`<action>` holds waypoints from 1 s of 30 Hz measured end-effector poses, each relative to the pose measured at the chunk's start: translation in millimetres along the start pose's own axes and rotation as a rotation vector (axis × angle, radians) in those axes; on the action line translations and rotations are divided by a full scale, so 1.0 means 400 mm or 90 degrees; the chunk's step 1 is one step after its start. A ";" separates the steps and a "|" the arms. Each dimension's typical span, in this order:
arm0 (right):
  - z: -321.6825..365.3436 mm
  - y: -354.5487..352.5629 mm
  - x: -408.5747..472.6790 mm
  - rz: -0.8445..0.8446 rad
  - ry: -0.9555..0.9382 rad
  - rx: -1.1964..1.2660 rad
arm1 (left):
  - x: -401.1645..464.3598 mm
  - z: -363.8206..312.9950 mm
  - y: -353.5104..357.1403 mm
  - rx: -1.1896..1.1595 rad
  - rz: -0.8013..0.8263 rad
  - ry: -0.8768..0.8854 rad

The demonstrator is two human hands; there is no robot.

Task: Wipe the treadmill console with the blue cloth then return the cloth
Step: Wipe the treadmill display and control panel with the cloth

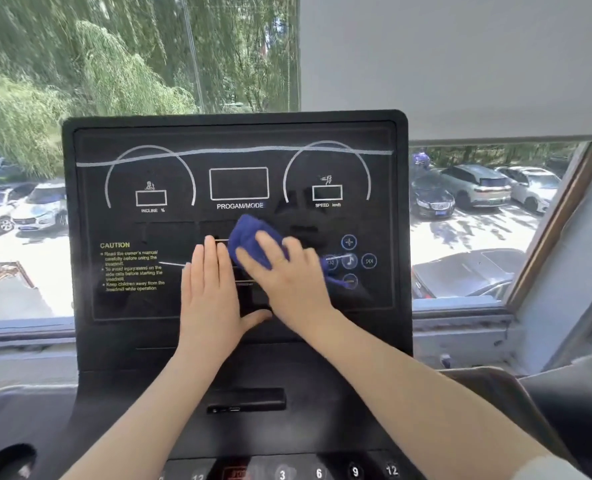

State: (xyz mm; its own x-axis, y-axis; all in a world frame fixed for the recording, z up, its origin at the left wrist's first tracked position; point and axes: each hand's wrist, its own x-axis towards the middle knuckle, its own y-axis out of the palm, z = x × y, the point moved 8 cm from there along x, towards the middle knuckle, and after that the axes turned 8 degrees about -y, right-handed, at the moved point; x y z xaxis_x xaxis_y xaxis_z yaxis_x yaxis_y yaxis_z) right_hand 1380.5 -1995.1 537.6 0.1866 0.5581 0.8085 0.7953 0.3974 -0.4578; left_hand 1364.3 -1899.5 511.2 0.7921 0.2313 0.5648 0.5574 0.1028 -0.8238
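Right now my right hand [289, 275] lies flat over the blue cloth [249, 240], pressing it against the dark face of the treadmill console [121, 306]. Its fingers are spread and mostly straight, laid across the bunched fabric rather than curled around it, so the cloth is pinned under the palm and fingers and not clenched in a fist. The cloth sits at the middle of the panel, just below the PROGAM/MODE window [239, 183] and to the left of the round media buttons [349, 261]; a small end of blue sticks out from under the hand near the minus button [350, 281]. My left hand [211, 296] rests flat on the console just beside the right one, fingers together and extended, thumb stretched out to the right beneath the right wrist, holding nothing. The yellow CAUTION text [132, 266] is to the left of that hand, uncovered. The incline gauge [151, 197] and the speed gauge [327, 192] sit higher on the panel, well clear of both hands. Numbered keys [355, 472] show along the bottom edge, below my forearms. Behind the console a window [467, 220] looks out on parked cars and green trees, and a pale blind [461, 64] covers the upper right part of the glass.
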 end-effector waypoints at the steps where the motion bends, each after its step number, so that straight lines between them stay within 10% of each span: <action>1: 0.018 0.005 -0.008 0.015 -0.022 0.004 | 0.000 0.011 0.003 -0.002 0.007 -0.012; 10: -0.225 -0.042 0.044 -0.066 0.269 -0.039 | 0.002 0.029 0.024 -0.008 -0.019 -0.007; 18: 0.010 0.021 -0.045 0.053 -0.173 0.065 | -0.002 0.030 0.024 -0.012 -0.039 -0.001; 25: -0.260 -0.057 -0.089 -0.011 0.157 -0.027 | -0.008 0.028 0.013 0.011 -0.023 -0.023; 30: -0.041 -0.019 -0.240 0.092 -0.130 0.040 | -0.025 0.009 0.006 -0.012 -0.015 -0.041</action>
State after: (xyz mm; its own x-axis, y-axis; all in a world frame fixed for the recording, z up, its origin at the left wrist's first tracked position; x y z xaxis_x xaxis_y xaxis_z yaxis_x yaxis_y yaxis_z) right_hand 1366.1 -2063.5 469.5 0.1704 0.7456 0.6443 0.7297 0.3439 -0.5910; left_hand 1356.9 -1897.9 503.5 0.7613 0.2915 0.5791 0.5807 0.0906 -0.8090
